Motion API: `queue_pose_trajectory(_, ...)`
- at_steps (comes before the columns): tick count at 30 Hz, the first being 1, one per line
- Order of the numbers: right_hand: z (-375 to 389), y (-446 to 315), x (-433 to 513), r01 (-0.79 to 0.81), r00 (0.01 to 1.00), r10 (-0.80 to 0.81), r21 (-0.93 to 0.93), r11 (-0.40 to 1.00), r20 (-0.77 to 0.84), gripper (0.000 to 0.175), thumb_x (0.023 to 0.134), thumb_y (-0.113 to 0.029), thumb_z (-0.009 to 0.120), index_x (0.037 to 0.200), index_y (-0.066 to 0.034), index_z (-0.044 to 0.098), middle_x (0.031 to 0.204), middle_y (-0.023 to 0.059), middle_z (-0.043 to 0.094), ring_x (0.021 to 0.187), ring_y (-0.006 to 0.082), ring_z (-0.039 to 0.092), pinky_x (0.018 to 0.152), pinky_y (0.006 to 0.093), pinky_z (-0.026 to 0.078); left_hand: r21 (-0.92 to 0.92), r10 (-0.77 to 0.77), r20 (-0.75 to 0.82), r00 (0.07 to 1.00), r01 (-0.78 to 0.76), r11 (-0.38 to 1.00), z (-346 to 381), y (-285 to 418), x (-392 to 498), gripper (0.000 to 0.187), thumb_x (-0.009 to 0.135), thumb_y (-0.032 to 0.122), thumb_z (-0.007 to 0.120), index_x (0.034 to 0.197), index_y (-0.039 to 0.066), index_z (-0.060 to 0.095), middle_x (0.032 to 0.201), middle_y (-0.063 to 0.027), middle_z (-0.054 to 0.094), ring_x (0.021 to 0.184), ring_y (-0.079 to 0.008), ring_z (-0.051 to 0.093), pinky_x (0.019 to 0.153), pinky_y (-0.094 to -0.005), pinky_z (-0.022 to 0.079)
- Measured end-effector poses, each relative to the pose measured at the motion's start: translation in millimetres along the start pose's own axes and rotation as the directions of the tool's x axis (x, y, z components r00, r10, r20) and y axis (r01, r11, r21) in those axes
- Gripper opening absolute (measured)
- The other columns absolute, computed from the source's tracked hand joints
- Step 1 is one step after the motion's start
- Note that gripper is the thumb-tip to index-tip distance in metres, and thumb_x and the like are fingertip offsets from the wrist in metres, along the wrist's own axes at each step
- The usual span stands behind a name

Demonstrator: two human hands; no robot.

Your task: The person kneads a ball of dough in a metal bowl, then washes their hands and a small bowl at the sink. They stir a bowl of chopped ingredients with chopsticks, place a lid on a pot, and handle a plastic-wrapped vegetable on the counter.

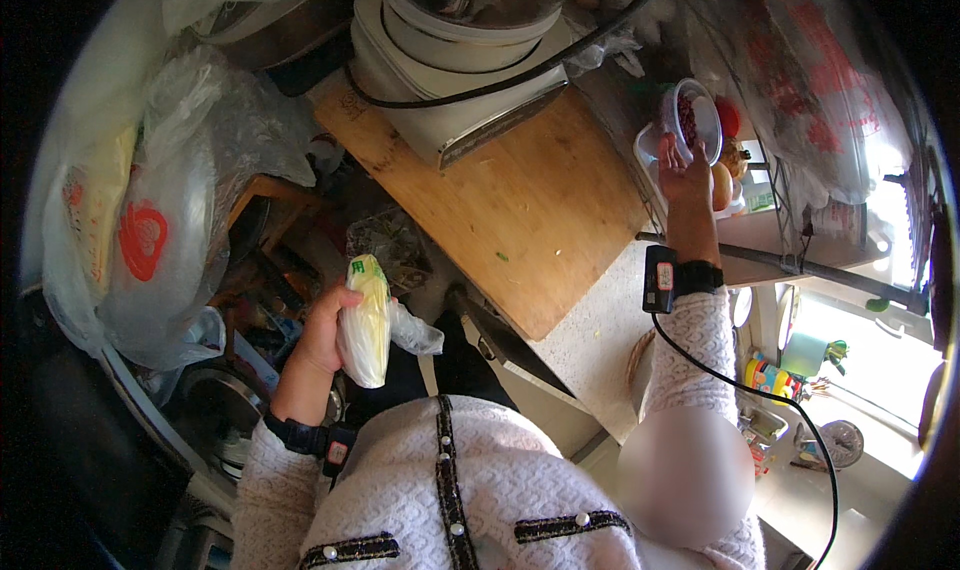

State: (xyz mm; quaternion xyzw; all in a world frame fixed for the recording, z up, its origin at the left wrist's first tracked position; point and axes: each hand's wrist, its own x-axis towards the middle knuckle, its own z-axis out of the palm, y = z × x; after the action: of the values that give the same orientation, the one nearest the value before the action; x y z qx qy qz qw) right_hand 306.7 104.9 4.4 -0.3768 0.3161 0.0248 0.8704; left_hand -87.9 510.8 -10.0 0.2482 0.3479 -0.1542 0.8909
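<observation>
My left hand (pixel 328 326) grips a pale yellow package (pixel 366 322) in clear plastic film with green writing near its top. A loose tail of film (pixel 415 328) hangs from its right side. My right hand (pixel 686 169) is stretched out to the wire shelf at the upper right. Its fingers and thumb are at the near rim of a clear plastic bowl (pixel 707 120), which is tilted and has small dark red pieces (pixel 686 118) inside. Just beyond the thumb lies a round orange-tan fruit (pixel 721 186). A red round item (pixel 727 116) sits behind the bowl.
A wooden board (pixel 517 217) with a few scraps lies on the speckled counter (pixel 585 345). On it stands a white appliance (pixel 450 67) with a black cable (pixel 480 101) across it. Plastic bags (pixel 150 232) hang at left. A metal shelf bar (pixel 742 259) runs below my right wrist.
</observation>
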Motion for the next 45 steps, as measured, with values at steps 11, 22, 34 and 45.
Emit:
queue_pose_trajectory(11,53.7,66.7,-34.9,0.372,0.918,-0.102,-0.747,0.551,0.382,0.023,0.088,-0.023,0.062,0.105,-0.007,0.06,0.085,0.0088,0.065,0.075,0.0269,0.065,0.062,0.0444,0.055,-0.02,-0.035,-0.101,0.994,0.033,0.999,-0.9,-1.8,4.9,0.052,0.072,0.022,0.059,0.12,0.002,0.052,0.106,-0.0193,0.063,0.097,-0.0319,0.062,0.089,-0.0429,0.049)
queue_pose_trajectory(22,135.9,68.7,-13.5,0.046,0.923,-0.201,-0.614,-0.788,0.327,0.055,0.091,-0.048,0.048,0.124,-0.0061,0.058,0.133,0.0161,0.052,0.122,0.0309,0.052,0.095,0.0427,0.046,-0.037,0.054,-0.08,0.995,-0.057,0.998,-19.6,-7.0,-2.6,0.06,0.07,0.021,0.059,0.126,0.003,0.048,0.109,-0.0173,0.06,0.101,-0.0328,0.06,0.087,-0.044,0.049)
queue_pose_trajectory(34,136.4,67.8,-17.6,0.049,0.885,-0.201,-0.513,-0.857,0.421,0.041,0.091,-0.035,0.052,0.12,-0.0084,0.061,0.125,0.0154,0.058,0.117,0.0311,0.056,0.092,0.0437,0.047,-0.069,0.032,-0.108,0.994,-0.04,0.997,-22.3,-10.1,-3.5,0.058,0.069,0.019,0.059,0.123,0.002,0.05,0.107,-0.0166,0.06,0.101,-0.0333,0.06,0.088,-0.0441,0.049)
queue_pose_trajectory(45,132.9,61.2,67.3,0.489,0.552,0.094,-0.231,-0.841,0.829,0.044,0.085,-0.031,0.06,0.116,-0.0002,0.052,0.089,0.0148,0.065,0.071,0.0273,0.062,0.055,0.0357,0.05,0.044,0.108,-0.182,0.977,-0.101,0.994,-15.4,-13.4,-10.8,0.058,0.07,0.024,0.057,0.122,-0.001,0.05,0.109,-0.0227,0.061,0.099,-0.0358,0.06,0.09,-0.045,0.048)
